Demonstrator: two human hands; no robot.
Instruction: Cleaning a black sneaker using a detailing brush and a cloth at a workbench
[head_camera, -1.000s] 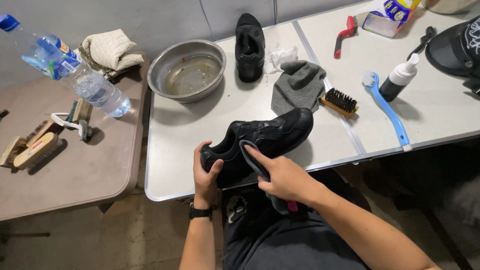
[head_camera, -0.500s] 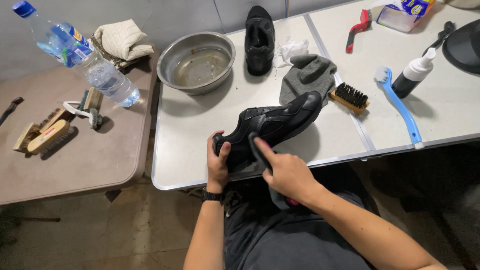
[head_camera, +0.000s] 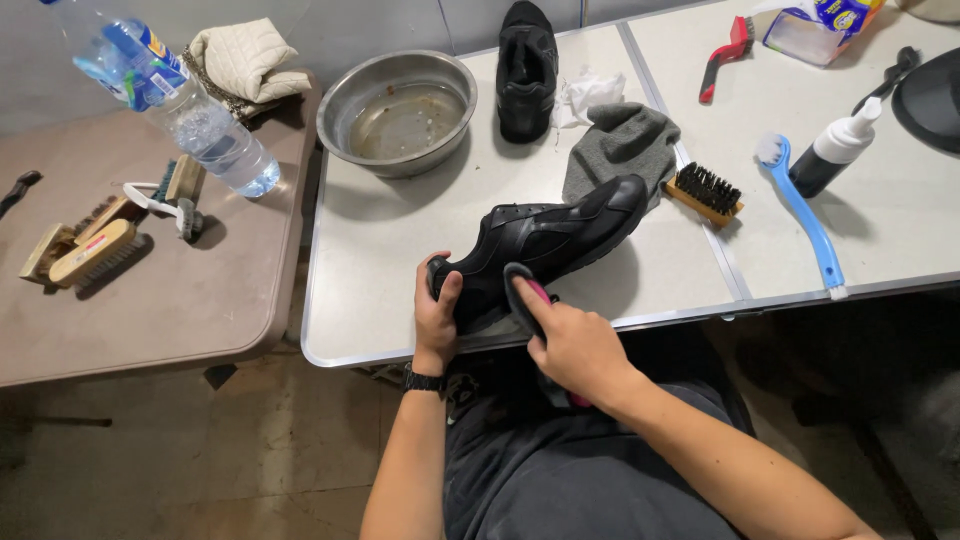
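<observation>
A black shoe is tilted over the near edge of the white table, toe up and to the right. My left hand grips its heel end. My right hand holds a dark cloth with a pink patch and presses it against the shoe's side near the heel. A second black shoe stands at the far side of the table, next to a metal bowl with a little murky water.
A grey cloth, a wooden brush, a blue long-handled brush, a black-and-white pump bottle and a red brush lie on the right. On the brown table at left are water bottles and wooden brushes.
The shoe has tipped up, its toe now higher and further right. My right hand with the cloth has slid along the shoe's side near the heel. The view shifted slightly.
</observation>
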